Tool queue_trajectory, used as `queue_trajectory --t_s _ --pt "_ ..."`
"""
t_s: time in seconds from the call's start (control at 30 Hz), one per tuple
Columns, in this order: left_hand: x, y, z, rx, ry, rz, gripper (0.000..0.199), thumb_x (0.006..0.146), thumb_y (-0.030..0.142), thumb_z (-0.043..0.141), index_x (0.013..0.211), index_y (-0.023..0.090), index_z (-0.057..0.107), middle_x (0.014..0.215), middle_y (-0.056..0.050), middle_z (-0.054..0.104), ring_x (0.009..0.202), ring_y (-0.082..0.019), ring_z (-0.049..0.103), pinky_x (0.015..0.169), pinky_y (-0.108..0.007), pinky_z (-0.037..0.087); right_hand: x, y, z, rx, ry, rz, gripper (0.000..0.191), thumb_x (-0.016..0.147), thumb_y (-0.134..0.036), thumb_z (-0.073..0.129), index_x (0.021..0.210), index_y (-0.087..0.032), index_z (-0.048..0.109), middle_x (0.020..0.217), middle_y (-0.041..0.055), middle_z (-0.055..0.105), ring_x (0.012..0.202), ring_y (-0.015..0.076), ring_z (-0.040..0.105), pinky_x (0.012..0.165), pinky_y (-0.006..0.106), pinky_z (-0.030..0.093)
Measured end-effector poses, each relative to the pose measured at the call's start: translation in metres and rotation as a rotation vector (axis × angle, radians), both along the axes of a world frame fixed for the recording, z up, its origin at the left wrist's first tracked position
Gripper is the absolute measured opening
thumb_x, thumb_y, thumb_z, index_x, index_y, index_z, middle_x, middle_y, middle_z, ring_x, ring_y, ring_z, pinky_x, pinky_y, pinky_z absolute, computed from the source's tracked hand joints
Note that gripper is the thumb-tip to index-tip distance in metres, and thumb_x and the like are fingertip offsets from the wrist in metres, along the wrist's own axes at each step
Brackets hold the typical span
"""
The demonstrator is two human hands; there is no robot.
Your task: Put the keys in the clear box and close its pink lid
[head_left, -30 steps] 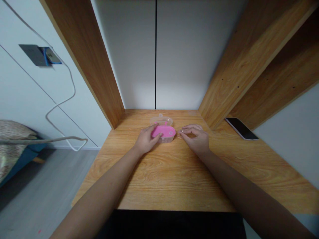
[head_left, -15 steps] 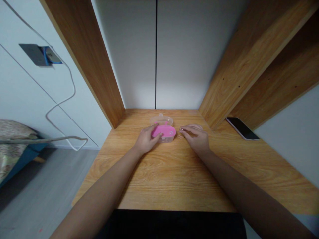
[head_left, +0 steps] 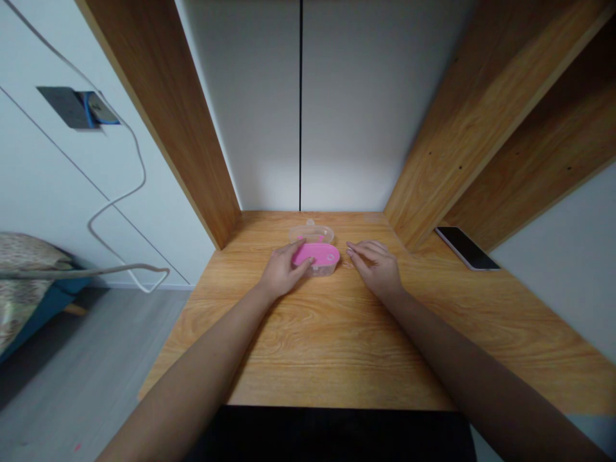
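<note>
An oval pink and clear plastic box stands on the wooden tabletop, its clear lid tipped open towards the back. My left hand grips the left end of the box, thumb in front and fingers behind. To the right of the box, my right hand has its thumb and index finger pinched together close above the table. Whatever is in that pinch is too small to make out. Small clear pinkish bits lie on the table between the box and my right hand.
A phone lies at the right, by the wooden upright. White panels close off the back. A white cable hangs at the left near a wall socket, beyond the table edge.
My right hand has shifted very slightly to the left, its fingers still pinched. The left hand and the box have stayed in place.
</note>
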State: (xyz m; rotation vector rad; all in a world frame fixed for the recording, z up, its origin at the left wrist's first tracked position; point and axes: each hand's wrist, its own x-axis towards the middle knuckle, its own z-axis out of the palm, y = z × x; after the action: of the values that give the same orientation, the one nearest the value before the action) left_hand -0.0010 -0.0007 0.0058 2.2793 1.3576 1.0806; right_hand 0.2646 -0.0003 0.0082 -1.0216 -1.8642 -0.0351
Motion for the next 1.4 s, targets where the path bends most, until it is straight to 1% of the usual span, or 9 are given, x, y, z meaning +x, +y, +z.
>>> queue_trajectory --t_s 0.23,0.37,0.43,0.6,0.7,0.97,1.17,1.3,1.4 --pt "-0.001 -0.001 0.000 0.031 0.087 -0.057 0.062 0.093 0.051 0.057 0.144 0.016 0.048 0.139 -0.016 0.060 0.124 -0.030 0.060 0.106 -0.048 0.045 -0.002 -0.002 -0.002 0.054 0.045 0.042 0.014 0.087 -0.029 0.071 0.099 -0.031 0.079 0.090 0.0024 0.078 0.084 0.0226 0.069 0.081 0.043 0.054" --pt "0.000 -0.002 0.000 0.045 0.117 -0.103 0.068 0.092 0.053 0.058 0.147 0.015 0.044 0.141 -0.017 0.058 0.127 -0.032 0.057 0.107 -0.049 0.044 -0.005 -0.007 0.001 0.070 0.074 -0.005 0.011 0.086 -0.029 0.073 0.094 -0.031 0.080 0.085 0.0021 0.078 0.085 0.0236 0.067 0.080 0.044 0.055" --pt "0.000 -0.003 0.000 0.046 0.134 -0.118 0.068 0.092 0.053 0.057 0.147 0.016 0.043 0.142 -0.017 0.057 0.128 -0.032 0.057 0.108 -0.050 0.043 -0.007 -0.008 0.005 0.054 0.068 -0.013 0.010 0.086 -0.029 0.072 0.091 -0.032 0.080 0.085 0.0021 0.078 0.088 0.0246 0.066 0.083 0.045 0.055" --pt "0.001 -0.007 0.004 0.051 0.170 -0.159 0.068 0.092 0.054 0.057 0.148 0.018 0.042 0.145 -0.017 0.054 0.130 -0.033 0.055 0.108 -0.052 0.042 -0.011 -0.009 0.008 0.008 0.057 -0.030 0.007 0.084 -0.029 0.074 0.086 -0.031 0.080 0.102 0.0042 0.073 0.101 0.0262 0.061 0.095 0.049 0.050" --pt "0.003 -0.009 0.007 0.056 0.192 -0.182 0.069 0.092 0.054 0.057 0.149 0.020 0.041 0.147 -0.016 0.052 0.132 -0.033 0.053 0.108 -0.052 0.041 -0.013 -0.008 0.005 -0.058 0.088 -0.062 0.008 0.084 -0.030 0.073 0.089 -0.030 0.080 0.107 0.0059 0.069 0.105 0.0270 0.060 0.093 0.050 0.051" --pt "0.006 -0.011 0.005 0.071 0.239 -0.223 0.072 0.092 0.056 0.055 0.150 0.018 0.037 0.150 -0.017 0.049 0.133 -0.034 0.051 0.108 -0.053 0.040 -0.016 -0.006 0.000 -0.141 0.143 -0.037 0.011 0.084 -0.035 0.074 0.090 -0.028 0.080 0.112 0.0076 0.067 0.108 0.0263 0.060 0.094 0.049 0.052" --pt "0.007 -0.013 0.008 0.057 0.256 -0.220 0.071 0.092 0.055 0.055 0.150 0.019 0.038 0.150 -0.016 0.049 0.133 -0.034 0.051 0.108 -0.052 0.040 -0.016 -0.005 0.000 -0.178 0.142 -0.027 0.014 0.086 -0.035 0.071 0.095 -0.029 0.080 0.117 0.0076 0.068 0.112 0.0264 0.061 0.100 0.051 0.048" --pt "0.007 -0.013 0.008 0.060 0.255 -0.220 0.071 0.092 0.054 0.056 0.150 0.019 0.038 0.150 -0.017 0.049 0.134 -0.033 0.051 0.109 -0.052 0.040 -0.014 -0.002 -0.002 -0.184 0.163 0.000 0.016 0.088 -0.036 0.068 0.097 -0.028 0.079 0.115 0.0079 0.068 0.111 0.0253 0.062 0.100 0.049 0.049" --pt "0.006 -0.012 0.006 0.073 0.250 -0.226 0.071 0.092 0.054 0.055 0.150 0.018 0.037 0.150 -0.017 0.048 0.134 -0.033 0.051 0.109 -0.052 0.040 -0.012 -0.001 -0.003 -0.168 0.212 -0.002 0.018 0.090 -0.036 0.065 0.097 -0.027 0.079 0.106 0.0075 0.069 0.103 0.0235 0.064 0.094 0.044 0.052"
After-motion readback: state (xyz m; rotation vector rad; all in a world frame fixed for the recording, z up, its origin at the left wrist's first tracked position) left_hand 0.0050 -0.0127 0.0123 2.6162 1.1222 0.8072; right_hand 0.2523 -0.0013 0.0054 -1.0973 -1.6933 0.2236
